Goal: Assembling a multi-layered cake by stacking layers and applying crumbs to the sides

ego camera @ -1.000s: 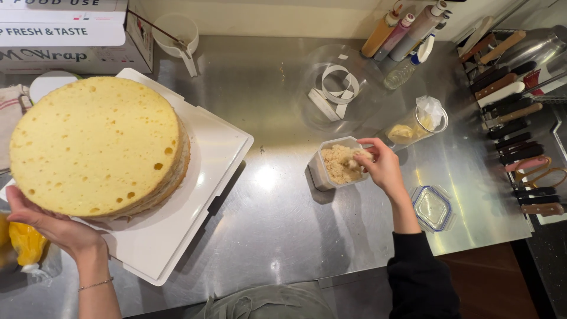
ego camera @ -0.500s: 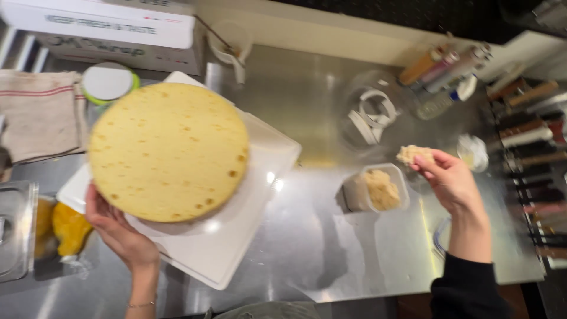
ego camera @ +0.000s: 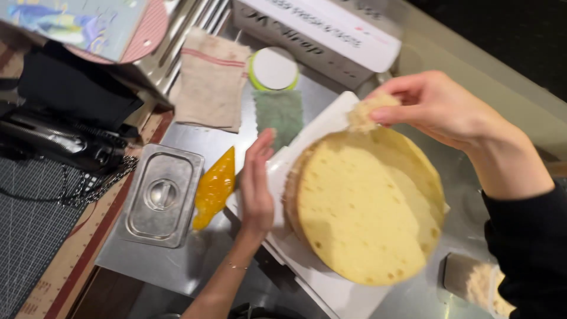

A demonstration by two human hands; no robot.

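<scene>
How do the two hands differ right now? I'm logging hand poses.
The right hand is raised over the far edge of the round sponge cake, its fingers pinching a clump of crumbs; the left hand holds nothing. The left hand lies flat and open beside the cake, by the white board. The right arm wears a dark sleeve; the left forearm is bare. Both are ungloved.

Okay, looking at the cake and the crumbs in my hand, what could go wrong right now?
1. The right hand pinches a loose clump of crumbs at the cake's far edge; bits could fall onto the white board or steel counter.
2. The cake sits near the board's edge; a push from the left hand might shift it.
</scene>
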